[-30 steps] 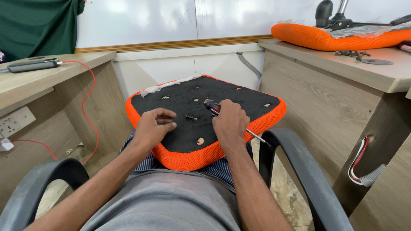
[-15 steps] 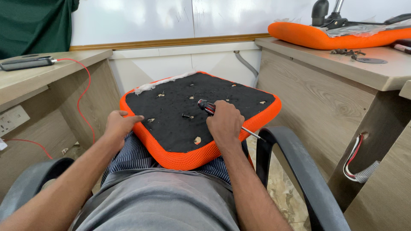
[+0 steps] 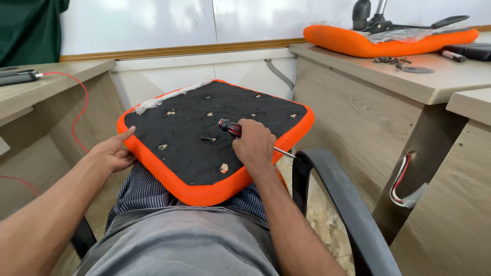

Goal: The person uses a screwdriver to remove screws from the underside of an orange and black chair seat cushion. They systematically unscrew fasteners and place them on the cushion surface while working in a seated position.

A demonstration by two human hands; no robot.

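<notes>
Your right hand (image 3: 254, 145) grips the red-and-black screwdriver (image 3: 230, 128) over the upturned orange seat cushion (image 3: 204, 189) on your lap, left hand (image 3: 113, 153) open, steadying its edge; next, seat the tip squarely in a screw

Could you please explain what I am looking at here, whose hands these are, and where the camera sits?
There is one view, from a camera worn on a person's head, looking down at their own lap and arms. They sit in a chair with black armrests. On their lap lies a square orange mesh seat cushion with a black underside, facing up and dotted with small holes. The left hand rests against the cushion's left edge. The right hand grips a screwdriver with a red and black handle, lying across the black surface. A small dark screw lies near it. On the wooden desk to the right sits a second orange cushion.
</notes>
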